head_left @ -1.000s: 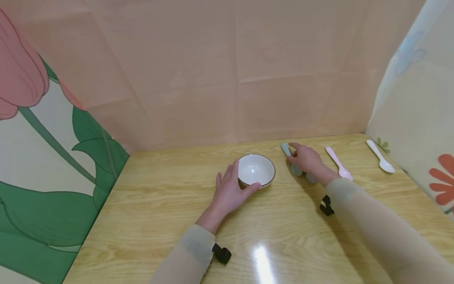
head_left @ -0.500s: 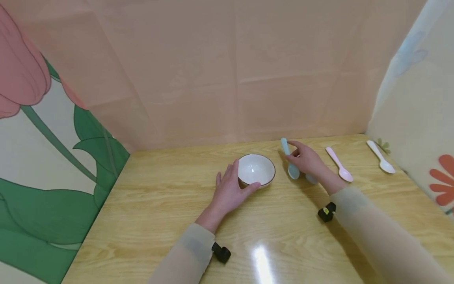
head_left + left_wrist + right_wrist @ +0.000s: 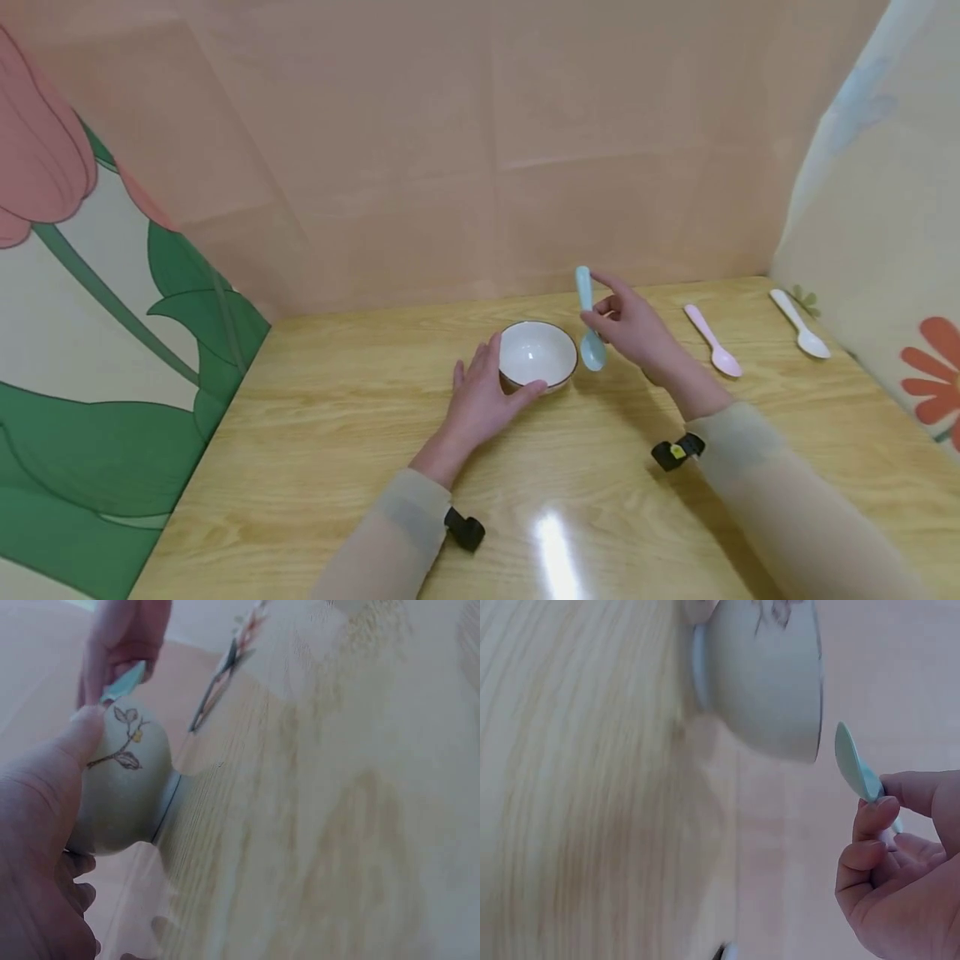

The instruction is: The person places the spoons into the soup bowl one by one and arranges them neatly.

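A white bowl (image 3: 536,354) with a dark rim and a painted leaf branch (image 3: 127,742) on its outside stands upright on the table. My left hand (image 3: 483,400) grips it from the left, thumb on the near side and fingers along the far left. My right hand (image 3: 637,329) pinches a light blue spoon (image 3: 592,352) between thumb and fingers. The spoon is held up off the table, handle pointing up and away, its scoop just right of the bowl's rim. In the right wrist view, the spoon (image 3: 851,761) is apart from the bowl (image 3: 769,682).
On the wooden table (image 3: 337,433), a pink spoon (image 3: 712,342) lies right of my right hand. Farther right, a white spoon (image 3: 800,325) lies near the table's edge. A pinkish cloth wall (image 3: 450,167) rises behind, with flower-patterned sheets at both sides.
My right hand has lifted the light blue spoon off the table and carried it left to the bowl. The left hand has stayed in place on the bowl.
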`<state>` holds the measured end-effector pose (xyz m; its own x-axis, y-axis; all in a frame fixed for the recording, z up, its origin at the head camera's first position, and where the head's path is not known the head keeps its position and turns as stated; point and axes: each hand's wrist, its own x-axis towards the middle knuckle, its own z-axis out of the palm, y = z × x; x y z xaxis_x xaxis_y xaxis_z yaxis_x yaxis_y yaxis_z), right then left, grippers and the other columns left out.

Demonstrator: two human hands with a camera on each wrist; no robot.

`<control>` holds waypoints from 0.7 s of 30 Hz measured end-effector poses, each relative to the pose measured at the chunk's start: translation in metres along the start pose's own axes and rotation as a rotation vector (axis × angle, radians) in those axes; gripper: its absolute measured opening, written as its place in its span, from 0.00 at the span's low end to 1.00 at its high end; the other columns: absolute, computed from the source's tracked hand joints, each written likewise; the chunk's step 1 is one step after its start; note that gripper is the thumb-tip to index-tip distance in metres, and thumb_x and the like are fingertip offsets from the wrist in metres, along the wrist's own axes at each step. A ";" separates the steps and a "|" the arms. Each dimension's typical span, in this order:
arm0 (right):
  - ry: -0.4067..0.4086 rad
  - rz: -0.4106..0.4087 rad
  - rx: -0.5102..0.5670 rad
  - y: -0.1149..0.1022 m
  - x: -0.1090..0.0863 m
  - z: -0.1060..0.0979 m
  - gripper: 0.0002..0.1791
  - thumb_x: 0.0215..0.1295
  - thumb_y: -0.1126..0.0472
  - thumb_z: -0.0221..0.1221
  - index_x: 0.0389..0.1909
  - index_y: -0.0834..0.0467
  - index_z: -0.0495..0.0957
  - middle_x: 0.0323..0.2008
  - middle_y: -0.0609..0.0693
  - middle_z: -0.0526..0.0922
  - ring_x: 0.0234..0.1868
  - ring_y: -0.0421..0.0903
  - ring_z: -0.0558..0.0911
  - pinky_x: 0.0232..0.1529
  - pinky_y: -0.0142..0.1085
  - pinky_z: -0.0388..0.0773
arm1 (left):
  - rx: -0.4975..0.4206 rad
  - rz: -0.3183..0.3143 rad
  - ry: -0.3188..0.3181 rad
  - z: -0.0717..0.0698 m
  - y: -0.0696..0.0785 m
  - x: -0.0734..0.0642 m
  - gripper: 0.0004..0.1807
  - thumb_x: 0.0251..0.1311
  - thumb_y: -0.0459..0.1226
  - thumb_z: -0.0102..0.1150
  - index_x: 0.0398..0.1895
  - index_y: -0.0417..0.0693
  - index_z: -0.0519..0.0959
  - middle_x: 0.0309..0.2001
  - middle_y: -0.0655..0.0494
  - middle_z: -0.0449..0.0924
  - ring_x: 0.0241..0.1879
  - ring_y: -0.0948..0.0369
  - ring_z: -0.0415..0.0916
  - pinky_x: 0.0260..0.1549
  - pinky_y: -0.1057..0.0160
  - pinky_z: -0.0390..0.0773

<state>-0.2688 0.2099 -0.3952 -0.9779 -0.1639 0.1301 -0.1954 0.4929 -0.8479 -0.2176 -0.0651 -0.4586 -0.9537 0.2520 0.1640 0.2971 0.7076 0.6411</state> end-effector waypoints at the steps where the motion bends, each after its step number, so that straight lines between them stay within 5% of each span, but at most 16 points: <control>1: 0.003 -0.009 0.007 -0.004 -0.001 0.001 0.43 0.83 0.57 0.64 0.90 0.49 0.54 0.48 0.63 0.82 0.42 0.52 0.84 0.41 0.34 0.83 | -0.001 0.001 0.001 0.000 0.000 0.000 0.62 0.68 0.73 0.63 0.92 0.51 0.49 0.85 0.43 0.61 0.87 0.44 0.50 0.82 0.33 0.39; 10: 0.036 -0.103 0.040 -0.017 0.003 0.023 0.43 0.83 0.58 0.64 0.90 0.47 0.54 0.46 0.61 0.83 0.40 0.52 0.84 0.40 0.33 0.83 | -0.002 0.014 0.005 0.001 0.000 0.002 0.60 0.69 0.71 0.64 0.91 0.52 0.49 0.84 0.44 0.63 0.87 0.44 0.50 0.82 0.32 0.39; 21: -0.023 -0.118 0.000 -0.026 0.011 0.045 0.43 0.83 0.58 0.64 0.90 0.47 0.54 0.45 0.60 0.84 0.35 0.50 0.83 0.33 0.37 0.82 | 0.006 0.011 -0.011 0.001 -0.003 0.002 0.61 0.68 0.74 0.61 0.91 0.53 0.48 0.84 0.47 0.65 0.87 0.45 0.48 0.82 0.31 0.40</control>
<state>-0.2713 0.1568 -0.3951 -0.9462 -0.2405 0.2166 -0.3087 0.4694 -0.8273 -0.2203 -0.0658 -0.4606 -0.9498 0.2673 0.1624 0.3080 0.7087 0.6348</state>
